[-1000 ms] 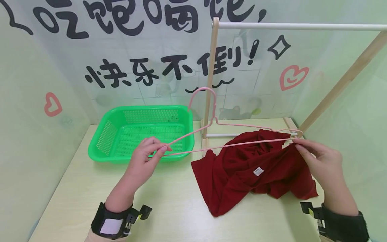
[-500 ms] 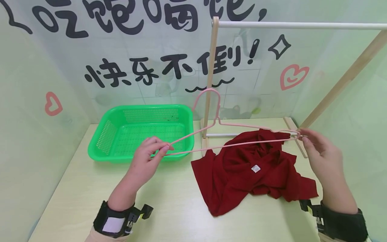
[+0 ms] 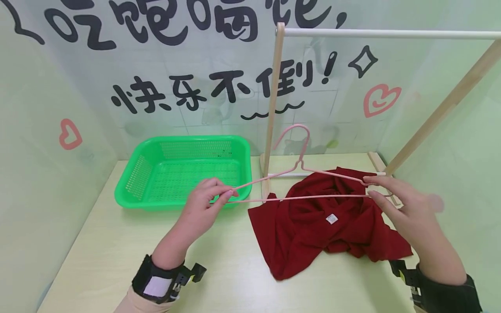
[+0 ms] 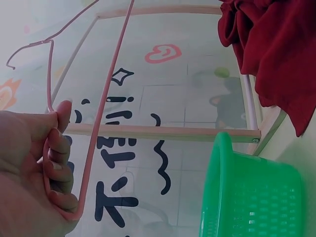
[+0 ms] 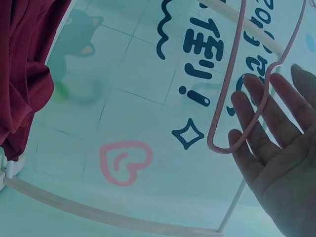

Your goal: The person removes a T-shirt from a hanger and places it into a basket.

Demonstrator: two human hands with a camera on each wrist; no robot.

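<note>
A pink clothes hanger [image 3: 297, 197] is held up over the table, its hook upward and tilted to the left. My left hand [image 3: 207, 201] grips its left end; in the left wrist view the fingers [image 4: 59, 170] curl round the pink wire. At the other end, my right hand [image 3: 407, 208] lies against the hanger, and the right wrist view shows its fingers [image 5: 276, 116] nearly straight behind the wire. Beneath the hanger, a dark red garment [image 3: 313, 234] with a small white label lies crumpled on the table.
To the left stands a green perforated basket [image 3: 184, 201]. A wooden rack with a white top rail [image 3: 391, 33] rises at the back right, its wooden leg [image 3: 275, 87] behind the hanger. The pale table [image 3: 117, 261] meets printed curtains at back and sides.
My right hand has let go of the red garment and moved onto the hanger's right end. The hanger and my left hand have shifted right, and the hook has dropped slightly.
</note>
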